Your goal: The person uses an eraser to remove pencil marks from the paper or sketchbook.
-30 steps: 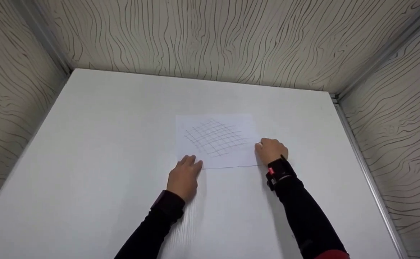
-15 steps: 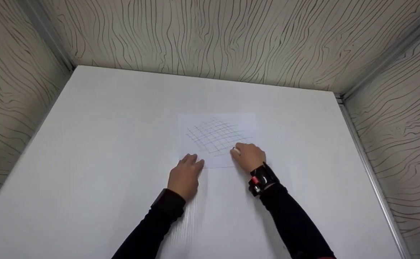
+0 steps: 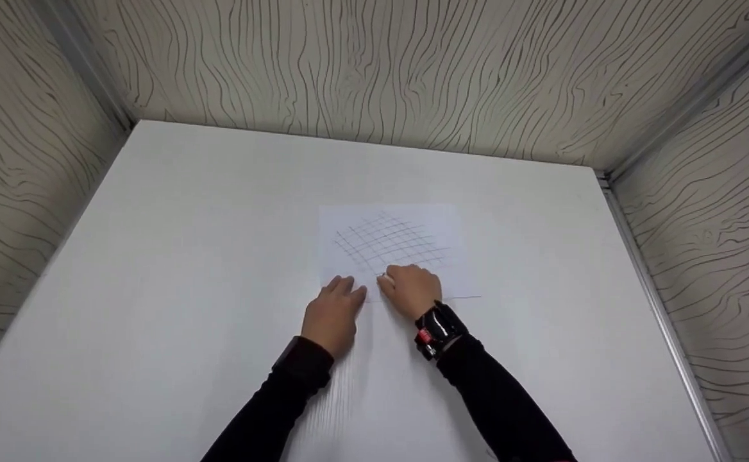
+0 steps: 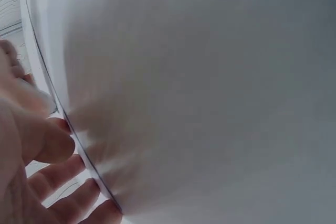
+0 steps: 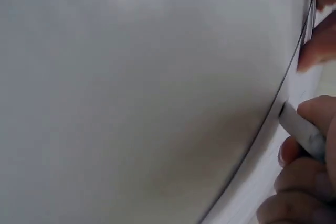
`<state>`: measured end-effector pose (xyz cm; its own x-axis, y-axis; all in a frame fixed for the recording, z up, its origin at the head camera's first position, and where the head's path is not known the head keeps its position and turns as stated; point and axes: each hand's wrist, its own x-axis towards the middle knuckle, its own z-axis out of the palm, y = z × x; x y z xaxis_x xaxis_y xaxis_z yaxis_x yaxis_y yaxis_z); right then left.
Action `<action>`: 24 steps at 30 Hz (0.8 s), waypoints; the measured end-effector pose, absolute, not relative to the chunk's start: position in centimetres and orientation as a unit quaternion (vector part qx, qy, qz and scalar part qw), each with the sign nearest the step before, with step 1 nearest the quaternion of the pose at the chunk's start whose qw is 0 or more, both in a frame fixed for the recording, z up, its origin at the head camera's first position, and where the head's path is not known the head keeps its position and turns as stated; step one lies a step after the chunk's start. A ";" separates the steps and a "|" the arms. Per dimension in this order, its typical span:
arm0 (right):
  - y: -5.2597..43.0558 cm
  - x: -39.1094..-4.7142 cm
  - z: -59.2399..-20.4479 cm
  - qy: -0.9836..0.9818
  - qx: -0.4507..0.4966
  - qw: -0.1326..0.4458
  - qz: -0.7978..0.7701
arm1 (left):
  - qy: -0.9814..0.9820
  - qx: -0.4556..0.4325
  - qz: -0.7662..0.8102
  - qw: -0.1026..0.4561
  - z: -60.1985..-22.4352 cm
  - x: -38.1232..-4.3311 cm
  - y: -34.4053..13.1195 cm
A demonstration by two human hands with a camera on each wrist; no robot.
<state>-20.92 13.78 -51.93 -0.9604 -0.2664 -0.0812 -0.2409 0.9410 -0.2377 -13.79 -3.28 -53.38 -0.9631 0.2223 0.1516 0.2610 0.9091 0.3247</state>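
Observation:
A sheet of white paper (image 3: 451, 221) lies on the white table, crossed by a grid of thin curved pencil lines. My left hand (image 3: 329, 317) rests on its lower left corner, fingers extended and touching the sheet. Close by on the right, my right hand (image 3: 413, 289) pinches a small white eraser (image 5: 302, 129) between thumb and curled fingers. The eraser's darkened end meets the paper just inside its near edge, at the lower end of the grid. Part of the grid is hidden under the right hand. In the left wrist view, the left fingers (image 4: 73, 203) overlap the paper's edge.
The white tabletop (image 3: 208, 256) stretches around the paper on all sides. Wood-grain panels (image 3: 374, 70) stand along the back and both sides, joined by grey metal rails (image 3: 669, 346). A black band (image 3: 438, 330) is strapped round the right wrist.
My right hand has swept left across the lower part of the paper with the eraser, from the right edge to near the left hand. The left hand has stayed in place.

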 end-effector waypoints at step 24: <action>14.8 -20.2 -52.5 0.988 -0.107 0.040 -0.105 | -0.969 -0.154 -0.188 0.044 -53.2 -13.9 -3.4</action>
<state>-20.21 14.81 -52.51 -0.9741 -0.2189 -0.0566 -0.2022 0.9554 -0.2153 -13.89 -3.40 -53.17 -0.9484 0.2826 0.1436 0.3158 0.8819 0.3501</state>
